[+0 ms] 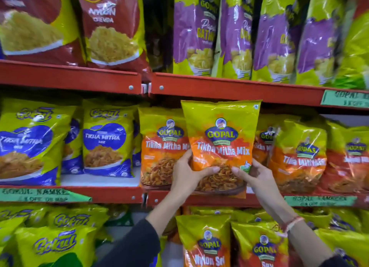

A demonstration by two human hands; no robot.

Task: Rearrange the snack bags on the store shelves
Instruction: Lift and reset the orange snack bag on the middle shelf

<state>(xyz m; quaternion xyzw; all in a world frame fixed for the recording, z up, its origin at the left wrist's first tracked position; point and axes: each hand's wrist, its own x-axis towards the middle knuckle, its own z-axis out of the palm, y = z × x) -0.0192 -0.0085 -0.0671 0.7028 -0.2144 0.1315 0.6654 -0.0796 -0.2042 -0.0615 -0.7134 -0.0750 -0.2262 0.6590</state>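
Head view shows both hands closed on one orange bag (pixel 220 147) of Tikha Mitha Mix, held upright in front of the middle shelf (pixel 69 194), its bottom edge about level with the red shelf lip and its top just under the shelf above. The left hand (pixel 186 174) grips the lower left edge, thumb across the front and fingers behind; the right hand (pixel 254 176) grips the lower right corner the same way, so the thumbs nearly meet over the printed bowl. Judging by its puffed, glossy skin, the bag is light, soft and air-filled, with loose brittle snack inside: squeezing hard would likely crush the contents, and the slick film could slide in a loose pinch. The low two-sided hold looks sound; the flat top seal or side seams would be firmer places than the belly. Just behind and to the left stands a matching bag (pixel 159 147), partly covered by the held one; to the right more orange bags (pixel 299 157) lean close, touching or nearly so. A slot between them looks narrow, so neighbours may tip or get dragged when the bag goes in. Further left sit blue bags (pixel 107 141), with purple bags (pixel 199 33) on the upper shelf and more packs below. Green labels (pixel 319 201) hang on the shelf lips and could catch a bag's bottom edge.
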